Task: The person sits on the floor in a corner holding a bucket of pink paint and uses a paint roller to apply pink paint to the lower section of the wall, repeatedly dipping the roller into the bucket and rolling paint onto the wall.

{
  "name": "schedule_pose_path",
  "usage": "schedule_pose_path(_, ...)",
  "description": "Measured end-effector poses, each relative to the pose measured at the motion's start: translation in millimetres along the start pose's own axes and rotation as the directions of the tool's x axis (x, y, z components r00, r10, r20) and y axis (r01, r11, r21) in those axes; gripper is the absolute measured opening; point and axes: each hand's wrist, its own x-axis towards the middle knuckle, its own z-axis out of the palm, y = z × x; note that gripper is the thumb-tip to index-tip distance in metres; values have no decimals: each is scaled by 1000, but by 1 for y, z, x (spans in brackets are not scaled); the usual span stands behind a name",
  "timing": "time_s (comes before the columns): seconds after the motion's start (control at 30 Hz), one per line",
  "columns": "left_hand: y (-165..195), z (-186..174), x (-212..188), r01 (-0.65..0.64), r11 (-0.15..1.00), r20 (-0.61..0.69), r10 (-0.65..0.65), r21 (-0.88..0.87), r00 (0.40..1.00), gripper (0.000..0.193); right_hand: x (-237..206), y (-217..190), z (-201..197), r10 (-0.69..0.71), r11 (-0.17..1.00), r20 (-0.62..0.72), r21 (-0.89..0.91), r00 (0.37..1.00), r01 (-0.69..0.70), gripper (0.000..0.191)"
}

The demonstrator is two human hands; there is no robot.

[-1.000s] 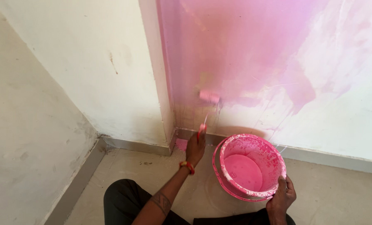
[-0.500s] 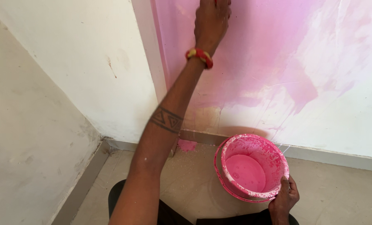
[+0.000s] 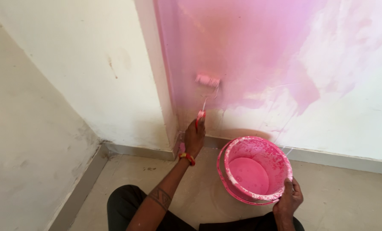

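Head view: rolling pink onto wall [image 3: 362, 115].
Left hand [image 3: 194, 139] gripping roller [image 3: 207, 80]; right hand [image 3: 287, 200] clasping bucket [image 3: 281, 159] rim; lower right unpainted.

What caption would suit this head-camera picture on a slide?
Left hand presses a small paint roller to a half-pink wall while right hand grips a bucket of pink paint.
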Motion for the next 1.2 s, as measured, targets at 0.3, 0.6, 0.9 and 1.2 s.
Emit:
schedule_pose_path(0.3,158,-15,121,-426,904,-144,425,28,894,64,2,9,-7,4,1000,-1,16,1000,-4,26)
schedule_pose_path(0.6,232,-20,173,-451,892,-198,450,42,871,66,5,15,-9,-1,1000,-7,-2,1000,1,27)
schedule_pose_path(0.9,55,18,75,-352,936,-239,337,-23,911,56,1,6,-3,-2,1000,10,-12,1000,2,25)
schedule_pose_path(1.2,-70,-7,-32,262,930,132,-234,-259,963,60,-17,-29,8,-345,776,130,-518,930,360,45)
